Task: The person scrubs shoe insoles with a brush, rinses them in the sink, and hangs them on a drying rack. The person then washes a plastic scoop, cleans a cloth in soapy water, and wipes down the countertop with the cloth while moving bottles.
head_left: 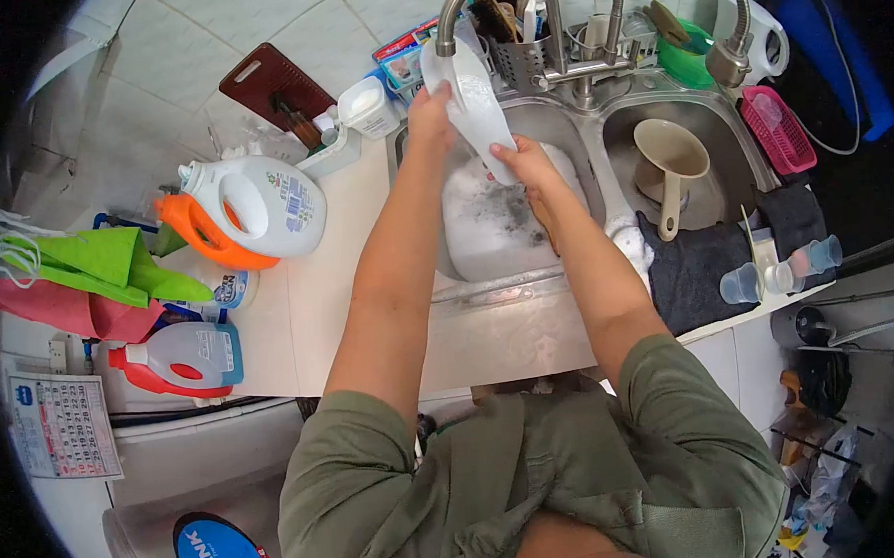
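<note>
A long white slipper-shaped item (482, 118) is held at a slant over the left sink basin, just under the curved faucet (446, 42). My left hand (432, 118) is closed on its upper left part. Around the lower end, my right hand (527, 164) is closed with the thumb on top. The item looks wet. Below it, white suds and greyish water (500, 227) fill much of the left basin (587, 178). A tan shape under my right hand is too unclear to name.
In the right basin lies a beige dipper (673, 154). Dark cloths (696, 278) and clear cups (739, 284) sit on the right counter edge. Detergent jugs (264, 207) stand at left. Behind the sink are a utensil holder (522, 61), a green bowl (687, 64) and a pink basket (780, 130).
</note>
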Demonstrator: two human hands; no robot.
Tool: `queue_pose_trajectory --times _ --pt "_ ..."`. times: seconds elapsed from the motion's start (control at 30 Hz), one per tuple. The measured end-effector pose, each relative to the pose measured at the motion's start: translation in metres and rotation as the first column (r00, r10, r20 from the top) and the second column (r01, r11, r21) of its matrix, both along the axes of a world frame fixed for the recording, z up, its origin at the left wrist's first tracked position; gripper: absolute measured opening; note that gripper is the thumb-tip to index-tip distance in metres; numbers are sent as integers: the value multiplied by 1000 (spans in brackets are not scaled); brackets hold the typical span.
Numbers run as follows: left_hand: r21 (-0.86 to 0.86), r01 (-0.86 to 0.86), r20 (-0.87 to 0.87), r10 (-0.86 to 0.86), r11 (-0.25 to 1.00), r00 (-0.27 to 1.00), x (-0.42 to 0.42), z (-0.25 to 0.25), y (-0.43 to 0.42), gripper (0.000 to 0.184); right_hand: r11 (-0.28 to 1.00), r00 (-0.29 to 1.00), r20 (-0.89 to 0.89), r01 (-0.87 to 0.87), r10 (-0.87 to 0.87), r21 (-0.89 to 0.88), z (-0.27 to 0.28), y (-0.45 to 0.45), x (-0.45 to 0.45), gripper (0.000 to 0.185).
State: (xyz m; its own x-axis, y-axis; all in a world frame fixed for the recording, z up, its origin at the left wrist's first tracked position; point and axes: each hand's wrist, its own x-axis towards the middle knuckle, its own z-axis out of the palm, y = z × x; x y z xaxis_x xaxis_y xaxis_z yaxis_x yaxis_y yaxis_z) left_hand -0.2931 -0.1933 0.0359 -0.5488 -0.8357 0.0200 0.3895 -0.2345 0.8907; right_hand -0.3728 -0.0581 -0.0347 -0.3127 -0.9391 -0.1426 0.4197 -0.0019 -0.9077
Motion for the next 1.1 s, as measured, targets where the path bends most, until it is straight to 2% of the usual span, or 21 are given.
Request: queue_pose_trajectory --times 0.13,0.2,0.23,0.3,0.43,0.5,0.53,0.6,0.63,0.67,0.7,0.73,0.8,0.83,0.87,0.9,0.93,0.97,1.0,1.07,1.1 --pt "107 -143 7 143 984 990 14 -2 -17 29 1000 981 -194 11 -6 24 -6 -22 6 28" --pt "107 -252 1 253 962 967 20 -7 -21 30 993 862 -494 111 -114 -35 -17 -37 12 28" --pt "106 -256 0 257 961 966 23 -12 -24 30 994 861 -496 107 -111 -36 -15 -36 13 28" --pt "130 -179 -17 182 975 983 30 -18 -26 32 983 626 -765 181 -147 -41 -13 -31 16 29" --pt "185 -47 28 43 982 999 42 -13 -30 36 982 571 -813 186 -112 -5 -16 -20 17 28" --pt "33 -21 150 16 999 989 44 -9 -34 38 985 673 -738 86 54 150 -25 -10 11 29" --pt "36 -18 148 12 999 989 42 -5 -32 38 984 672 -738 89 54 153 -43 -8 5 29" --pt "-80 129 206 -110 988 972 36 0 -29 36 989 529 -839 -10 129 146 -85 -5 -6 30" --pt "-135 123 309 -76 983 948 27 -5 -29 33 989 531 -838 -3 128 149 -65 7 -2 30" --pt "-136 130 308 -83 982 948 18 -10 -30 33 962 668 -716 -1 205 274 -43 20 -1 30" --pt "-295 105 358 8 950 934 10 -10 -26 31 919 784 -564 -21 259 393 -26 28 0 31" --pt "-445 89 392 104 891 914 3 -12 -21 28 918 785 -564 -16 257 395 -30 29 -4 31" --pt "-488 39 358 159 872 920 -2 -9 -14 28 947 900 -424 43 101 317 -35 28 -9 28" --pt "-545 127 465 173 829 868 -1 -5 -11 26 947 902 -421 47 96 317 -34 30 -11 28" --pt "-585 219 562 196 781 804 0 -2 -7 24 934 893 -426 20 143 356 -33 34 -15 29" --pt "-588 223 561 193 778 805 -2 5 0 24 920 882 -432 -4 188 391 -29 36 -19 31" --pt "-667 289 643 336 686 689 -6 11 9 22 921 883 -432 0 182 389 -40 32 -24 31" --pt "-719 370 679 481 589 554 -10 14 16 21 937 819 -542 14 190 348 -54 27 -27 33" --pt "-718 373 680 478 588 555 -14 10 18 21 951 742 -642 21 192 309 -50 28 -26 36" --pt "-856 437 495 686 277 534 -21 5 18 22 943 715 -673 58 191 328 -39 25 -27 40" --pt "-857 435 493 687 277 534 -21 6 19 22 933 686 -702 92 193 347 -22 24 -23 44"
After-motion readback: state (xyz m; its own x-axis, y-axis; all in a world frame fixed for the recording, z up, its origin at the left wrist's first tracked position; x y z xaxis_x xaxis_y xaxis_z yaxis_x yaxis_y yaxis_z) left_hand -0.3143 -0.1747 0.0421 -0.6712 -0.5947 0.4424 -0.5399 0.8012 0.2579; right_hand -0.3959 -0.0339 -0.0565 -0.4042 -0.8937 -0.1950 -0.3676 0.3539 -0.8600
